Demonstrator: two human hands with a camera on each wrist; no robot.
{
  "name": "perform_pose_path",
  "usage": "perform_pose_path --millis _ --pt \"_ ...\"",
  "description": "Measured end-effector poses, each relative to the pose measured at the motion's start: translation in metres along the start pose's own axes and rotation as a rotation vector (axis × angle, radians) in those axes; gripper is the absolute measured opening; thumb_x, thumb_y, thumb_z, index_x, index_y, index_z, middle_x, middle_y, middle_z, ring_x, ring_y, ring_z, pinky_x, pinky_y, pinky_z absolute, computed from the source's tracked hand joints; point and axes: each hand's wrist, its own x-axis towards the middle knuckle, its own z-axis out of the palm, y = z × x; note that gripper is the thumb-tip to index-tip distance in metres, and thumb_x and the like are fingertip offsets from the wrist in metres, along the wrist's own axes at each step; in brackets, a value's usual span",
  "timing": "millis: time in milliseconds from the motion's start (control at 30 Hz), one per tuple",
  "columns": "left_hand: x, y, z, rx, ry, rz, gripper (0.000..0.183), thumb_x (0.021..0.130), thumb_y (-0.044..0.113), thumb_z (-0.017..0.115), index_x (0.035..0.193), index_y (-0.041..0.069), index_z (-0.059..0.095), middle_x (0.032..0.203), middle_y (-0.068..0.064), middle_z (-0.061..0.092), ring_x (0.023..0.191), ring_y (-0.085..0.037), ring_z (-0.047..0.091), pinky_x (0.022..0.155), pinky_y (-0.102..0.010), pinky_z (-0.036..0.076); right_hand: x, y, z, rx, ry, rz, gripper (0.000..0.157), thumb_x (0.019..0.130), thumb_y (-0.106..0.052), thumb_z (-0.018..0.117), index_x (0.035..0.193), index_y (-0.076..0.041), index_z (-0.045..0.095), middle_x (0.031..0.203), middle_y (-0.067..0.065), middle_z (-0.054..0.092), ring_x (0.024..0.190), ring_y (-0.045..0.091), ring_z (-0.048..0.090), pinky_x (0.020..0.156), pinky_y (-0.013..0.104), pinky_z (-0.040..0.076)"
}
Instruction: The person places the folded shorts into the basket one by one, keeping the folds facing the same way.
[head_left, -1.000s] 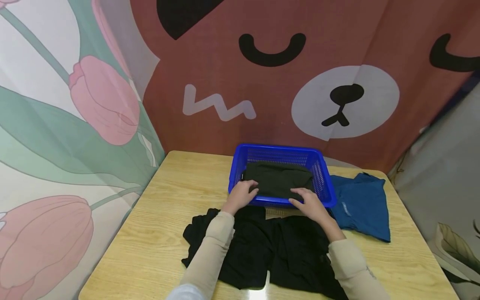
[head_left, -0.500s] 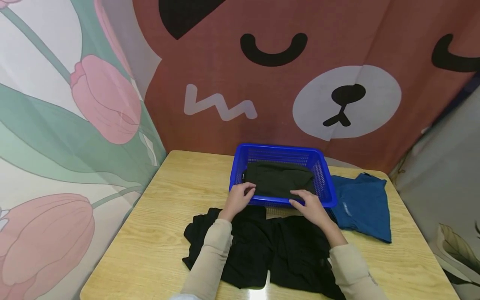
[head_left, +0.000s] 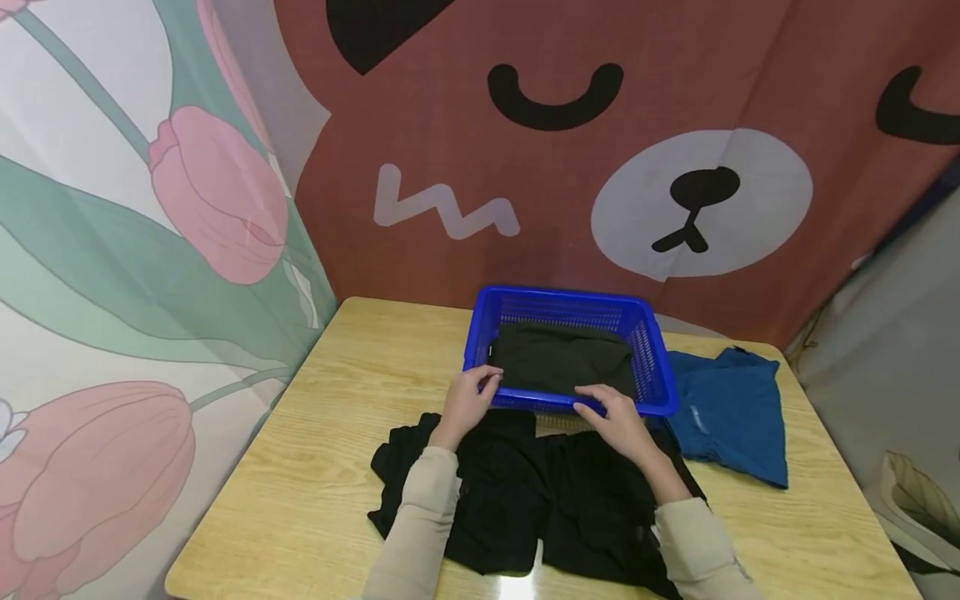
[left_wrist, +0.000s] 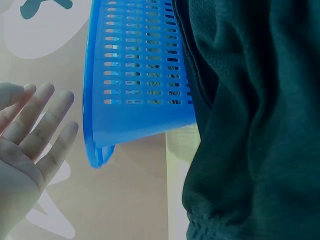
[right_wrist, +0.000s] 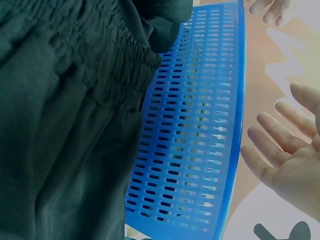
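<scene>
A blue plastic basket (head_left: 651,354) with slotted walls stands at the back of the table, a folded dark olive garment (head_left: 562,357) lying in it. My left hand (head_left: 467,404) is over the basket's front left corner, its fingers loosely bent; in the left wrist view they are apart from the rim and hold nothing. My right hand (head_left: 617,419) is at the front rim, fingers spread, fingertips close to the rim in the right wrist view. Below both arms, black shorts (head_left: 504,500) with a gathered elastic waistband (right_wrist: 135,45) lie spread in front of the basket.
A folded blue garment (head_left: 731,417) lies to the right of the basket. Behind the wooden table (head_left: 300,467) hangs a brown bear-print curtain (head_left: 442,275), with a tulip-print curtain (head_left: 217,196) at the left.
My left hand has drawn back a little toward me and to the left from the basket's front corner. My right hand stays near the front rim. The head view has shifted slightly.
</scene>
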Motion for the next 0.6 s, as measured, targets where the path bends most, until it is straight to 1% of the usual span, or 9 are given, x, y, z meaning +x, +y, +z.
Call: perform_pose_path --millis 167,333,467,600 --pt "-0.008 -0.004 -0.004 -0.041 0.071 -0.027 0.015 0.09 0.007 0.056 0.096 0.0 0.068 0.09 -0.01 0.069 0.08 -0.019 0.063 0.072 -0.033 0.052 -0.002 -0.002 0.006 0.014 0.079 -0.036 0.022 0.087 -0.01 0.063 0.105 0.003 0.065 0.105 0.017 0.063 0.1 0.034 0.058 0.084 0.051 0.046" --pt "-0.014 -0.013 -0.008 -0.034 0.135 -0.025 0.013 0.089 0.005 0.058 0.093 -0.001 0.069 0.086 -0.01 0.069 0.076 -0.018 0.062 0.067 -0.03 0.051 -0.004 -0.002 0.013 0.043 0.177 -0.086 0.016 0.084 -0.004 0.064 0.098 0.002 0.067 0.098 0.014 0.065 0.091 0.028 0.061 0.072 0.043 0.051" --pt "-0.018 -0.017 -0.012 -0.032 0.171 -0.051 0.013 0.088 0.004 0.059 0.092 -0.002 0.069 0.084 -0.011 0.069 0.073 -0.018 0.062 0.065 -0.029 0.05 -0.006 -0.002 0.019 0.053 0.191 -0.09 0.013 0.084 -0.002 0.064 0.096 0.001 0.068 0.095 0.013 0.066 0.084 0.024 0.062 0.065 0.036 0.053" --pt "-0.023 -0.02 -0.017 -0.056 0.183 -0.094 0.014 0.088 0.004 0.058 0.093 -0.004 0.068 0.084 -0.012 0.068 0.071 -0.018 0.059 0.063 -0.028 0.049 -0.007 -0.002 0.024 0.06 0.189 -0.094 0.012 0.082 0.0 0.065 0.093 0.002 0.068 0.092 0.013 0.066 0.078 0.022 0.061 0.062 0.031 0.052"
